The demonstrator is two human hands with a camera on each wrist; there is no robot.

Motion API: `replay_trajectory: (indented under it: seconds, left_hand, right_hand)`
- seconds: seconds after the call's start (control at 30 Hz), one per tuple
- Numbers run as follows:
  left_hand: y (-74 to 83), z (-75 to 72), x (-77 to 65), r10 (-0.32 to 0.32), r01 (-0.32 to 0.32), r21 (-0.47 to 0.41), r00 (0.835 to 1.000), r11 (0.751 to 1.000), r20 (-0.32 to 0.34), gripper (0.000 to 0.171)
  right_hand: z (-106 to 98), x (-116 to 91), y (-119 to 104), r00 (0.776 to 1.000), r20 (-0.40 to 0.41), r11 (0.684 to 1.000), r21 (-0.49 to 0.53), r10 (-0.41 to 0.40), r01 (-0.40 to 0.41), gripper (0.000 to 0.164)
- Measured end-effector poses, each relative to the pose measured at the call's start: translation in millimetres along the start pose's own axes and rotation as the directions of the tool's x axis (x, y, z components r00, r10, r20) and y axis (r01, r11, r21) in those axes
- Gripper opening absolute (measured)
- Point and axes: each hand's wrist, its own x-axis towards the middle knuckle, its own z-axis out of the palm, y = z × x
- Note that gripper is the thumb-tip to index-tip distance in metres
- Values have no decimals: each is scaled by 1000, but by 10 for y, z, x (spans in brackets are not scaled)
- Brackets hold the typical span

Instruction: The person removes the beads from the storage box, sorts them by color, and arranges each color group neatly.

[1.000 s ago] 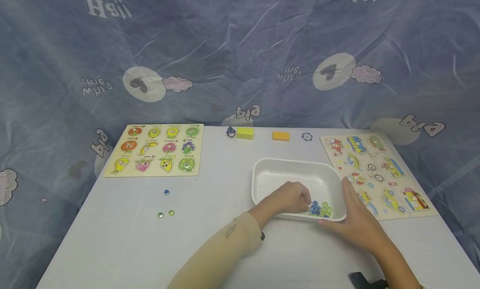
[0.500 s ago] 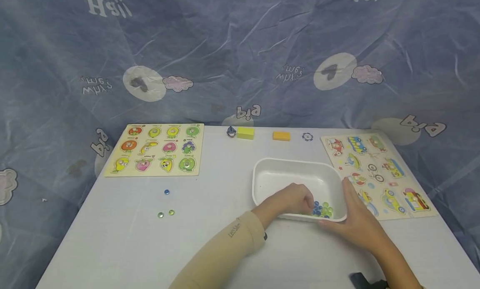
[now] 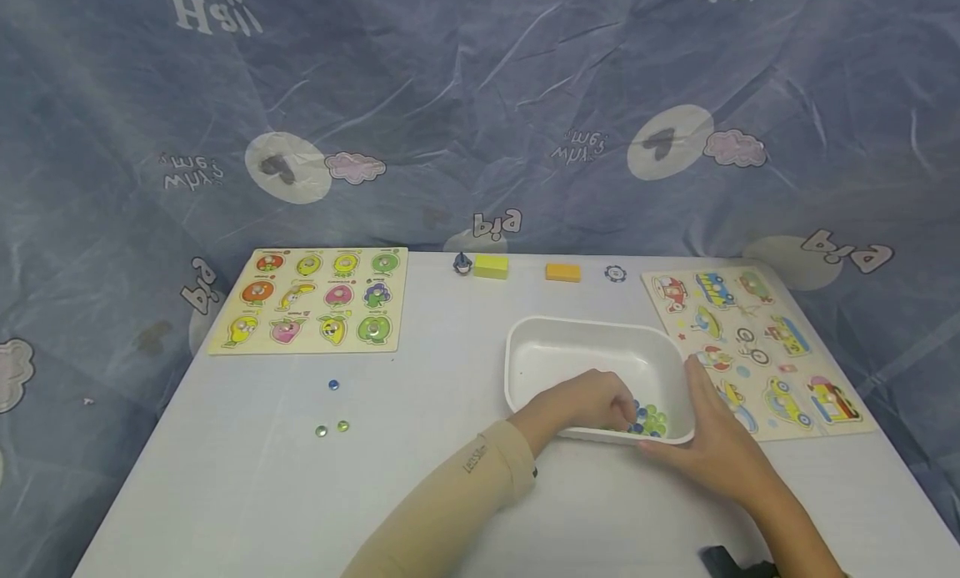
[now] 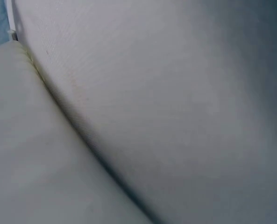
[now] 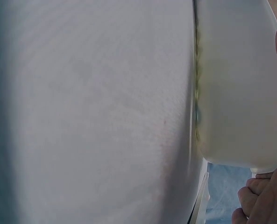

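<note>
A white tray [image 3: 570, 332] stands right of the table's middle. Blue glass beads [image 3: 639, 418] and green glass beads [image 3: 656, 419] are gathered in its near right corner. My left hand [image 3: 592, 401] reaches inside with curled fingers, touching the bead pile from the left. Its fingertips are hidden, so whether it pinches a bead does not show. With my right hand [image 3: 716, 449] I grip the tray's right end, thumb at the front wall and fingers along the side. In the right wrist view, part of that hand [image 5: 269, 198] shows by the tray's wall [image 5: 243, 93].
Left on the table lie a blue bead [image 3: 333, 384], a green bead [image 3: 342, 425] and a pale bead [image 3: 321, 430]. A fruit puzzle board [image 3: 307, 303] and a vehicle puzzle board [image 3: 757, 353] flank the tray. Yellow block [image 3: 491, 267], orange block [image 3: 562, 273] and penguin-like figure [image 3: 462, 264] line the back.
My left hand has moved slightly right within the tray, covering more of the blue beads. The right hand and the tray have stayed put.
</note>
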Motion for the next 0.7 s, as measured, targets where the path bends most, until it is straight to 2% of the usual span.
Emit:
replay_trajectory:
  seconds: [0.4, 0.7]
  left_hand:
    - [12, -13, -9, -22, 21, 19, 999, 1000, 29, 16]
    - [3, -28, -8, 26, -27, 34, 999, 999, 26, 11]
  right_hand:
    - [-5, -6, -11, 1000, -1, 1000, 1, -5, 5, 131]
    - [-11, -6, -19, 1000, -4, 1000, -2, -4, 4, 131]
